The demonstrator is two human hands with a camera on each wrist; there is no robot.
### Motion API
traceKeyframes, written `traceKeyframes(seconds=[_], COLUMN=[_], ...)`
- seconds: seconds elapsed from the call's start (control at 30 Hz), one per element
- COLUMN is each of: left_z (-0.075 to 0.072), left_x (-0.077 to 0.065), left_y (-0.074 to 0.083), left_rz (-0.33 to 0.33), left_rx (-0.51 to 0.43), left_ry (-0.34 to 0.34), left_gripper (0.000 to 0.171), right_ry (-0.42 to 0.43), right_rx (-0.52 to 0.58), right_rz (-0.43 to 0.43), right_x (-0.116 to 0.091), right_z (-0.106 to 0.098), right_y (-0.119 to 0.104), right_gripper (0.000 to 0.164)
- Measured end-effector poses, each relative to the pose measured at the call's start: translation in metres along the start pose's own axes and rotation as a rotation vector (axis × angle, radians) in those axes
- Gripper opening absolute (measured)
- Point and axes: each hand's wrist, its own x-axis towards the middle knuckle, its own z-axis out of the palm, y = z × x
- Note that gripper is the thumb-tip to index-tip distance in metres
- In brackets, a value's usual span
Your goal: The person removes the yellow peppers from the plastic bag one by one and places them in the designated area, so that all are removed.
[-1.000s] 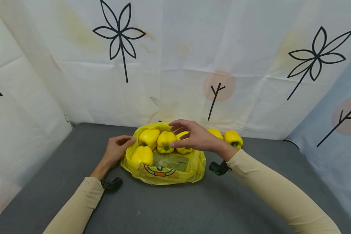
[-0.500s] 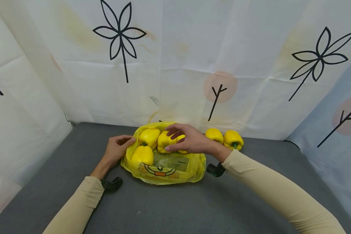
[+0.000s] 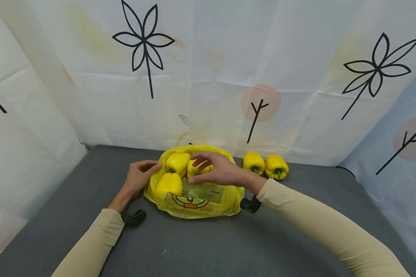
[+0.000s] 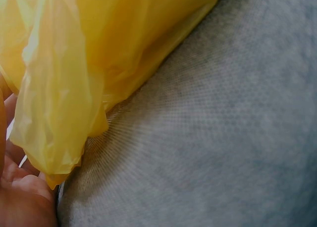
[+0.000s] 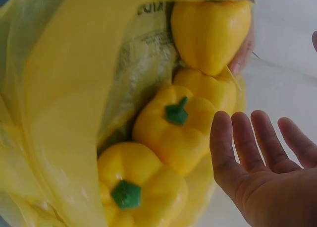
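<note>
A yellow plastic bag lies with its mouth spread wide, several yellow bell peppers inside. My left hand pinches the bag's left rim between thumb and fingers. In the left wrist view, folds of the bag cover most of those fingers. My right hand hovers over the bag's right half, holding nothing, fingers apart and gently bent. It hides part of the peppers there. The right wrist view shows two peppers with green stems, one of them a near pepper, beside the spread fingers.
Just right of the bag, two more yellow bell peppers stand side by side on the grey table. A white printed cloth hangs behind the table's back edge, with further cloth at both sides.
My right hand has moved a little to the left over the bag, uncovering the two peppers outside it. The left hand keeps its place at the rim.
</note>
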Motion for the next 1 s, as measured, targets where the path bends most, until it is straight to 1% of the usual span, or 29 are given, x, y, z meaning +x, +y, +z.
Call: traceKeyframes(seconds=[0.17,0.4,0.67,0.83,1.0], left_z=[0.001,0.002,0.002,0.002,0.001], left_x=[-0.001,-0.002,-0.002,-0.002,-0.002], left_y=[0.001,-0.001,0.002,0.003,0.005], left_rz=[0.000,-0.021,-0.012,-0.026,-0.032], left_rx=[-0.008,-0.005,0.009,0.013,0.012], left_ry=[0.003,0.012,0.004,0.003,0.005], left_gripper=[0.034,0.034,0.034,0.035,0.034], right_ry=[-0.033,-0.058,-0.057,-0.057,-0.054], right_rx=[0.035,0.062,0.067,0.091,0.087], right_rz=[0.003,0.031,0.044,0.059,0.079], right_x=[0.000,0.002,0.008,0.012,0.017], right_z=[0.009,0.018,0.025,0.029,0.036], right_y=[0.002,0.004,0.003,0.000,-0.001], right_gripper=[0.072,0.071,0.072,0.074,0.075])
